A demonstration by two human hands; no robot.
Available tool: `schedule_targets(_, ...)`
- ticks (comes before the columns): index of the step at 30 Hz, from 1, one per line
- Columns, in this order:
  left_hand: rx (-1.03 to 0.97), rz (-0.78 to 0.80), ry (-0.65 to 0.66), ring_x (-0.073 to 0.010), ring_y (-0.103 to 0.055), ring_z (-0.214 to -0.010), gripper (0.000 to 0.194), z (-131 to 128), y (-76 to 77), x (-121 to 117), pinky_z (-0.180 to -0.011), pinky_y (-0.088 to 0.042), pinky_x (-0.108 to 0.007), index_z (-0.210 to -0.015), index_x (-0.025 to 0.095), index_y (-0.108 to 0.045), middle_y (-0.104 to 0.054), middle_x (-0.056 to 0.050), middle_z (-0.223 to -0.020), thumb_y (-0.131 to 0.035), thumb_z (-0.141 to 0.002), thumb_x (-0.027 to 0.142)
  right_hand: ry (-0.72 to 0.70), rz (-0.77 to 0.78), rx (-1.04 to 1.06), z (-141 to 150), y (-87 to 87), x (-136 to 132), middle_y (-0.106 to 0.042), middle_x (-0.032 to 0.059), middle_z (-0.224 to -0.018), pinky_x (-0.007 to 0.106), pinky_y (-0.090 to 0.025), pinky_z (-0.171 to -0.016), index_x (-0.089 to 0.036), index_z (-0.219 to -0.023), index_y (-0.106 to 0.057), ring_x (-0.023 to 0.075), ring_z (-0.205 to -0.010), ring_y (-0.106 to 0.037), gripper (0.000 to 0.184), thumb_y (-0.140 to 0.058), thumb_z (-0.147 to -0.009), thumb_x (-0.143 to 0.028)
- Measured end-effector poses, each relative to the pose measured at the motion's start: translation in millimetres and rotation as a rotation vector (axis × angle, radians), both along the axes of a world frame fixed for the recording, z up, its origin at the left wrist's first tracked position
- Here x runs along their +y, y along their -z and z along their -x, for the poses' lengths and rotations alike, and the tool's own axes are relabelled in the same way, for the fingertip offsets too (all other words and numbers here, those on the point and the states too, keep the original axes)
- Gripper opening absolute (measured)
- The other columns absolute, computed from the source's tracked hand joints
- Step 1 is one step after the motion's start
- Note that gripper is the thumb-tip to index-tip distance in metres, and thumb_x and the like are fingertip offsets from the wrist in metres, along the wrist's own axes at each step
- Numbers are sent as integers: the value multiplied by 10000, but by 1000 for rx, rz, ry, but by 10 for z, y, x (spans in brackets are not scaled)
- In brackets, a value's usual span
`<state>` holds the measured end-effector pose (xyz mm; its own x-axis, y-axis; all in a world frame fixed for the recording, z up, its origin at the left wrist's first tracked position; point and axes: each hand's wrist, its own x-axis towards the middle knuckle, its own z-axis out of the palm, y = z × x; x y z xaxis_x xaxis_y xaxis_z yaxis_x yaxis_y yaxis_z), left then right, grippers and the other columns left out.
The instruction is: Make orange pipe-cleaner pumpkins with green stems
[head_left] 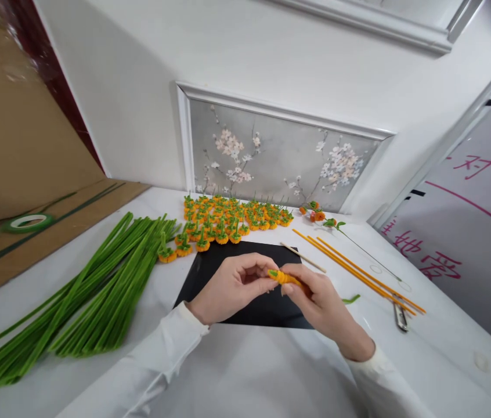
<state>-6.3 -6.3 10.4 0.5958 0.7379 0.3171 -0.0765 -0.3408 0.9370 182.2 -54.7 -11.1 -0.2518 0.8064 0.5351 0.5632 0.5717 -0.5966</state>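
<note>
Over a black mat [245, 316], both hands meet at a small coiled piece of orange pipe cleaner [288, 278] with a green tip. My left hand [237, 288] pinches its green-tipped end between thumb and fingers. Wrapped around the other end is my right hand [324, 303], its fingers hiding part of the coil. Behind the mat stand rows of small orange pipe-cleaner pumpkins [221, 235] with green tops. A thin wooden stick [309, 260] lies across the mat's right edge.
Green pipe cleaners [97, 290] lie in a big pile at left. Several orange pipe cleaners [358, 270] lie at right over a metal clipper [400, 316]. Behind them is a wire-stemmed orange flower spray [317, 215]. Green tape [30, 222] rests on cardboard [84, 200].
</note>
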Motion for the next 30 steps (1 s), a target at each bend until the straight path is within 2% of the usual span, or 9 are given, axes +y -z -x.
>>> schedule_targets(4,37,7,9,-113,-564,-689,109,-5,9,0,-656,-480,-230,-879,141,-651,-619,-13,-756,-631,-784,191,9,-73,-51,-1,-31,-5,-632,17,-750,209,-417,-528,-190,-992,-586,104,-566,-517,172,-446,-929,-267)
schedule_targets(8,56,8,3,-114,-572,-676,95,0,-11,-14,-654,-488,-231,-864,142,-648,-627,-12,-733,-623,-784,188,-30,-89,-98,-64,-59,-11,-618,23,-752,229,-428,-570,-207,-1098,-586,121,-622,-539,235,-412,-941,-223)
schedule_targets(16,31,24,-40,-118,-592,-662,116,-9,-19,4,-643,-516,-237,-866,149,-660,-639,-7,-716,-642,-759,188,-56,-63,-127,-128,-47,-12,-548,18,-693,242,-418,-550,-195,-1242,-546,130,-594,-505,344,-376,-943,-198)
schedule_targets(20,23,2,-65,-116,-577,-655,162,-18,-16,-3,-630,-519,-238,-902,153,-678,-628,-7,-726,-656,-750,201,-34,-76,-161,-126,-62,-36,-527,14,-684,246,-401,-540,-204,-1235,-557,127,-579,-492,350,-383,-933,-177)
schedule_targets(25,71,-73,-74,-115,-577,-638,126,-19,-10,-1,-611,-500,-231,-869,143,-704,-636,-23,-737,-630,-775,183,27,-118,-248,-108,-71,-50,-531,18,-686,247,-373,-506,-186,-1183,-579,126,-553,-478,309,-407,-927,-188)
schedule_targets(30,115,-133,-70,-121,-598,-633,162,-17,32,13,-617,-505,-233,-895,152,-724,-655,-36,-748,-588,-814,188,55,-155,-283,-82,-37,-32,-629,45,-799,247,-433,-570,-188,-1109,-552,138,-629,-567,229,-395,-947,-226)
